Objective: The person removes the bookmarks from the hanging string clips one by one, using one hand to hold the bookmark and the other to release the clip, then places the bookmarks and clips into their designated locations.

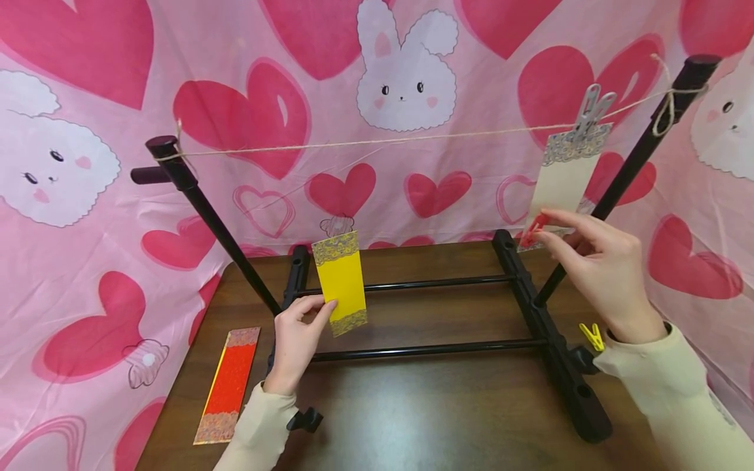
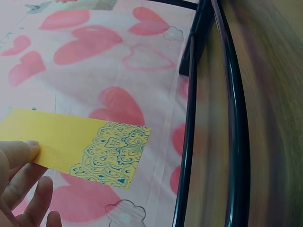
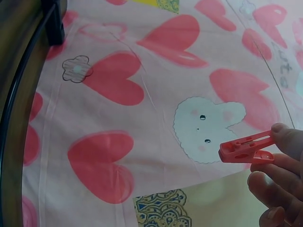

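My left hand (image 1: 299,337) pinches a yellow card (image 1: 343,282) with lace-patterned ends by its left edge, holding it up above the black frame's lower bars. In the left wrist view the thumb lies flat on the card (image 2: 61,142). My right hand (image 1: 601,268) holds a red clothespin (image 1: 534,229) between thumb and fingers, its nose pointing away from the hand in the right wrist view (image 3: 244,147). Behind that clothespin, a cream card (image 1: 562,176) with patterned ends hangs from the twine (image 1: 377,140), held by a grey clothespin (image 1: 591,114).
A black stand with two slanted posts (image 1: 220,229) carries the twine across its top. On the brown table (image 1: 412,412), a red patterned card (image 1: 231,383) lies at the left and a yellow clothespin (image 1: 592,336) at the right. A pink heart-print cloth (image 1: 412,216) hangs behind.
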A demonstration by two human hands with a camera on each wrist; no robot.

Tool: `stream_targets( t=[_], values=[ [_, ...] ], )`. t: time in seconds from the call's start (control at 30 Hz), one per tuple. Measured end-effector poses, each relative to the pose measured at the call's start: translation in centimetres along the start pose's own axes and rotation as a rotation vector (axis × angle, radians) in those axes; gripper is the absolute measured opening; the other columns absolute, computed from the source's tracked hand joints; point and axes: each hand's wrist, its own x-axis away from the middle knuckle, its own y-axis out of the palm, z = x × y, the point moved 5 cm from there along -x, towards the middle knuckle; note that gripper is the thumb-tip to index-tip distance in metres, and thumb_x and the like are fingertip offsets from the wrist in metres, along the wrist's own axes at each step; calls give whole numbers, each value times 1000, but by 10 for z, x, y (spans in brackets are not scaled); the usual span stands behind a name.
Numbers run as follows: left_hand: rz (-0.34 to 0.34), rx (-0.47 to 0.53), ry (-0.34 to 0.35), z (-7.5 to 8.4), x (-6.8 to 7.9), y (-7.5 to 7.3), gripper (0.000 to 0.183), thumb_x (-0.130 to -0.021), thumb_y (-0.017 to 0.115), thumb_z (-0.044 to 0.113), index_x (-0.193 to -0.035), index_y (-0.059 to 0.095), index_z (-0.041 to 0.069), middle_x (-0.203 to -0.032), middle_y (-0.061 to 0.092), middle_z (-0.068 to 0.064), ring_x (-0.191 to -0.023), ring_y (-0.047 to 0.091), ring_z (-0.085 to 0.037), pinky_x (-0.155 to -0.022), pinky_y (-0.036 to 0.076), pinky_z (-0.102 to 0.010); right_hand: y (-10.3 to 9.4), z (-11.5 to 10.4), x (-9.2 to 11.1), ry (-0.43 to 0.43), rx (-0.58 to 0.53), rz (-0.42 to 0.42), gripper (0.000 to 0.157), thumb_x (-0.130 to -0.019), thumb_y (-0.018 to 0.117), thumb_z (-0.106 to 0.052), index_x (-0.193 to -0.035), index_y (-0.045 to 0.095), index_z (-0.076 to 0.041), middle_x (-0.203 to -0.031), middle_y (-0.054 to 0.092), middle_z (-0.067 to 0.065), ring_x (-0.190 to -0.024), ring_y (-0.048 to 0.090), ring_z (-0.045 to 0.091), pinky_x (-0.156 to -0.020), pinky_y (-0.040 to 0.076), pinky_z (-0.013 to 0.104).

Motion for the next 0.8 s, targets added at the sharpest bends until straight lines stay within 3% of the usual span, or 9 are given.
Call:
stream_targets(
  t=[0.07, 0.2, 0.57, 0.8],
  values=[
    [1, -3, -9, -2, 1, -3, 23, -92, 82, 25, -110, 82, 12, -106, 77, -2, -89, 63, -20, -72, 57, -25, -1, 0, 1, 13, 0, -6, 52, -78, 87, 6, -126, 77, -12, -93, 60, -38, -63, 50, -6, -60, 41, 8],
    [5, -6, -24, -6, 4, -9, 25, -93, 80, 29, -111, 81, 12, -107, 77, -3, -88, 62, -21, -73, 55, -22, -1, 1, 4, 41, 3, -14, 50, -81, 86, 4, -126, 77, -13, -94, 60, -39, -64, 51, -5, -59, 42, 8],
    [60, -34, -43, -21, 7, -26, 20, -93, 81, 20, -108, 80, 7, -103, 77, -9, -88, 63, -22, -74, 54, -14, -2, 10, 16, 96, -17, -14, 50, -81, 86, 4, -127, 77, -14, -95, 63, -35, -68, 53, -3, -59, 42, 9],
    [75, -50, -83, -30, 10, -32, 21, -93, 81, 23, -108, 81, 8, -104, 77, -8, -88, 62, -21, -75, 54, -15, -2, 15, 21, 132, -39, -25, 48, -83, 85, 2, -128, 76, -15, -97, 66, -31, -67, 53, -1, -56, 42, 11]
  ],
)
